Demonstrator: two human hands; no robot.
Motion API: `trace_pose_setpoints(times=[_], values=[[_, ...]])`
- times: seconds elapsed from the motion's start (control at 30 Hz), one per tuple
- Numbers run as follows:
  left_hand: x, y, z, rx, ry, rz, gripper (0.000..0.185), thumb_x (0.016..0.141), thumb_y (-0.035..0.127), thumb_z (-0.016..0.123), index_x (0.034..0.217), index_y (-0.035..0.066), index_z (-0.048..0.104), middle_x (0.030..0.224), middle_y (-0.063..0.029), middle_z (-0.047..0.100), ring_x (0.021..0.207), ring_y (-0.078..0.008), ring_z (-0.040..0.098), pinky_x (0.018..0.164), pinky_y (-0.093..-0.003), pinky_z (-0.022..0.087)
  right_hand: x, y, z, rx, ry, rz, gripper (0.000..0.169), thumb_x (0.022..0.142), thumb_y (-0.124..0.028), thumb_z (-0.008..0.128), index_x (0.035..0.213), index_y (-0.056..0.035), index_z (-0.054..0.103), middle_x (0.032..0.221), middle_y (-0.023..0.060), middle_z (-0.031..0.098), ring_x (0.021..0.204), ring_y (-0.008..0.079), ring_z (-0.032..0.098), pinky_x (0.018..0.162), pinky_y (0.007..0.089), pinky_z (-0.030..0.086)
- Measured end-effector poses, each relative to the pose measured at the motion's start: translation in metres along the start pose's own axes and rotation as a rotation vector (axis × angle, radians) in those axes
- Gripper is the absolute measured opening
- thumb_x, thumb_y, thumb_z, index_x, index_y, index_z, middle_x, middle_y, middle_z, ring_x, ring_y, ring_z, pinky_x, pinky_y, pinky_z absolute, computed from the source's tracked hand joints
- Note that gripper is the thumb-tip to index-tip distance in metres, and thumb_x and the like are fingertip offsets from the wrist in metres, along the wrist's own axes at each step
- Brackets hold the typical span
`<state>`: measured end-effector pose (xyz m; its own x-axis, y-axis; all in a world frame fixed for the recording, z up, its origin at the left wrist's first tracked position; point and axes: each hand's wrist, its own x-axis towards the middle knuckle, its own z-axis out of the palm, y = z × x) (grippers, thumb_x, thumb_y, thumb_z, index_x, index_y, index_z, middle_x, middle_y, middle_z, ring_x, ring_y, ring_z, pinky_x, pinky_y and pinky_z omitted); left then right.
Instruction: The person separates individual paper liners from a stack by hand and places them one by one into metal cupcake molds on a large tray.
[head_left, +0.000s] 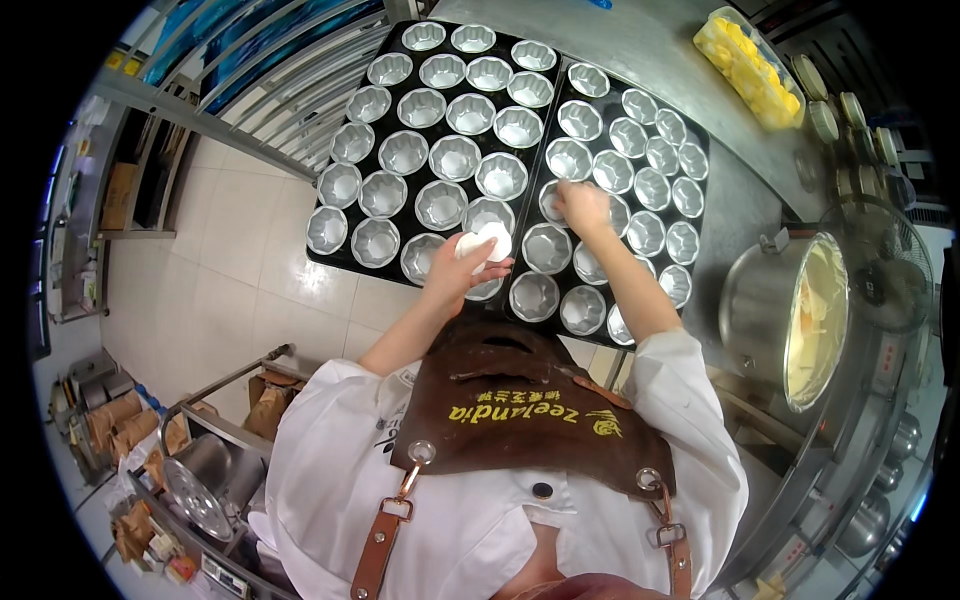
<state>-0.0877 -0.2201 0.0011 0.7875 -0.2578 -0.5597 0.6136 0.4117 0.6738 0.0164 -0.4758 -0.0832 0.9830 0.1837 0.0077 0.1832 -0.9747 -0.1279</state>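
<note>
A small stack of round white paper liners lies in my left hand, above the near right corner of the left baking tray. My right hand reaches down into a fluted metal mould on the right baking tray. Its fingertips are hidden there, so whether they hold a liner does not show. Rows of silver fluted moulds stand on both black trays. Pale round bases show in several moulds; whether these are paper liners is hard to tell.
A steel pot, lined with plastic and holding pale yellow batter, stands at the right of the steel table. Farther back is a clear tub of yellow pieces. A metal rack borders the left tray. A fan stands far right.
</note>
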Motion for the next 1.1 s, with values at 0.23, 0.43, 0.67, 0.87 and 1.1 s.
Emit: trace_pose_setpoints(times=[0.23,0.43,0.67,0.87,1.1], values=[[0.007,0.003,0.011,0.039,-0.078,0.011,0.033,0.092,0.014,0.062,0.117,-0.004,0.049,0.104,-0.0152,0.065,0.090,-0.0249,0.070,0.073,-0.0299,0.059,-0.032,-0.028,-0.066,0.691,0.081,0.249,0.033,0.073,-0.034,0.081,0.074,-0.0063,0.064,0.069,0.0026,0.064,0.062,0.0144,0.057,0.056,0.0284,0.045],[0.019,-0.001,0.028,0.111,-0.166,0.076,0.032,0.090,0.011,0.064,0.114,-0.005,0.051,0.103,-0.0140,0.065,0.089,-0.0240,0.069,0.072,-0.0295,0.060,-0.066,-0.051,-0.080,1.241,-0.145,0.215,0.025,0.079,-0.025,0.078,0.085,-0.0024,0.069,0.072,-0.0027,0.063,0.061,0.0031,0.047,0.054,0.0204,0.038],[0.020,-0.001,0.040,0.046,-0.186,0.096,0.032,0.091,0.012,0.064,0.113,-0.009,0.052,0.101,-0.0161,0.064,0.088,-0.0244,0.069,0.072,-0.0298,0.060,-0.084,-0.049,-0.083,1.265,0.025,0.242,0.016,0.086,-0.016,0.072,0.090,-0.0006,0.068,0.073,-0.0031,0.063,0.061,0.0021,0.045,0.054,0.0200,0.036],[0.021,0.001,0.046,0.030,-0.168,0.099,0.029,0.093,0.012,0.061,0.111,-0.009,0.052,0.103,-0.0182,0.064,0.089,-0.0271,0.069,0.071,-0.0303,0.059,-0.088,-0.044,-0.080,1.275,0.038,0.260,0.015,0.086,-0.014,0.071,0.092,-0.0004,0.068,0.076,-0.0011,0.064,0.063,0.0028,0.048,0.056,0.0201,0.038],[0.027,-0.008,0.048,0.038,-0.165,0.104,0.026,0.094,0.014,0.060,0.110,-0.005,0.054,0.103,-0.0171,0.065,0.089,-0.0265,0.070,0.070,-0.0306,0.060,-0.089,-0.009,-0.089,1.184,0.146,0.375,0.018,0.085,-0.016,0.073,0.091,-0.0005,0.068,0.076,0.0001,0.065,0.067,0.0053,0.055,0.061,0.0205,0.043]])
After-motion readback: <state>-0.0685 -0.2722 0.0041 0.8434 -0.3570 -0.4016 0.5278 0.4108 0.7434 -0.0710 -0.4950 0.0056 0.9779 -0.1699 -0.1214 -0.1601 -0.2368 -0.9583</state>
